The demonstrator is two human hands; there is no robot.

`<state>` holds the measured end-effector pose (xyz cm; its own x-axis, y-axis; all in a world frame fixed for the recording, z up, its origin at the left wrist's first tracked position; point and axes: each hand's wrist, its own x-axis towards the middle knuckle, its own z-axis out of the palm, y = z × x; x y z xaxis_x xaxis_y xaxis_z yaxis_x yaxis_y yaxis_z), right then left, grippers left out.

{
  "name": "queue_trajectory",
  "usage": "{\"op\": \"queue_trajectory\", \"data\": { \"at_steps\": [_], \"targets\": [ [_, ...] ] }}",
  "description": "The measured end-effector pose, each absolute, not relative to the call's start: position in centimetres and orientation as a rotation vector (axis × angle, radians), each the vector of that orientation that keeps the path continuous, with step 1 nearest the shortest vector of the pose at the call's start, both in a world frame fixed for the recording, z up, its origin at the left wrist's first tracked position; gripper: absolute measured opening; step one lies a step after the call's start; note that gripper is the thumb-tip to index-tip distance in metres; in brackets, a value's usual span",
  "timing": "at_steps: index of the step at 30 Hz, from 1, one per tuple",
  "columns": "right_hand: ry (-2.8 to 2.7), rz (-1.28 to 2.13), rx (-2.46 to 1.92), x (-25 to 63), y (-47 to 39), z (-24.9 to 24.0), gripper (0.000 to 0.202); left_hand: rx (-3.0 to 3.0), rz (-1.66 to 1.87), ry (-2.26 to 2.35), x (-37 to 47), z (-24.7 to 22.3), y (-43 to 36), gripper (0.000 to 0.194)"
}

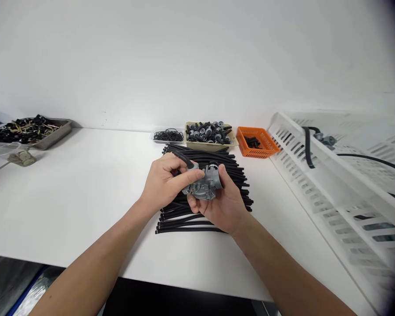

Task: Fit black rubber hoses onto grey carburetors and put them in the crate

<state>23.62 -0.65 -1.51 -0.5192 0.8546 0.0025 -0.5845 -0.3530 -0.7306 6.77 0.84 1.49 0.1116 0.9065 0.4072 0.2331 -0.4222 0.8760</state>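
Note:
Both hands hold a grey metal carburetor [202, 186] above the middle of the table. My left hand [167, 180] is closed on its left side, thumb laid across the top, next to a black rubber hose [183, 157] that rises from the body. From the right, my right hand [225, 202] grips the body, with the thumb beside the round opening and the fingers underneath. Beneath the hands lies a wide row of black hoses [181, 224], partly hidden by them.
At the back stand a clear tray of black rings [167, 135], a cream bin [210, 146] of caps, and an orange basket [257, 151] with black pieces. A white crate [319, 180] holding another carburetor [325, 139] fills the right; a metal tray [57, 135] is far left.

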Motion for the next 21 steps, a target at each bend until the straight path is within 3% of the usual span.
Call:
{"op": "queue_trajectory", "data": {
  "at_steps": [12, 17, 21],
  "targets": [
    [-0.839, 2.076, -0.516, 23.8, -0.7, -1.6, 0.067, 1.916, 1.237, 0.944, 5.9, 2.0, 1.3, 0.021],
    [-0.936, 1.815, -0.538, 23.4, -1.1, -1.5, 0.06, 1.846, 1.379, 1.036, 6.7, 1.4, 0.8, 0.027],
    [-0.961, 1.666, -0.592, 23.2, -1.4, -1.6, 0.067, 1.942, 1.496, 1.318, 7.0, 1.0, 0.7, 0.045]
  ]
}}
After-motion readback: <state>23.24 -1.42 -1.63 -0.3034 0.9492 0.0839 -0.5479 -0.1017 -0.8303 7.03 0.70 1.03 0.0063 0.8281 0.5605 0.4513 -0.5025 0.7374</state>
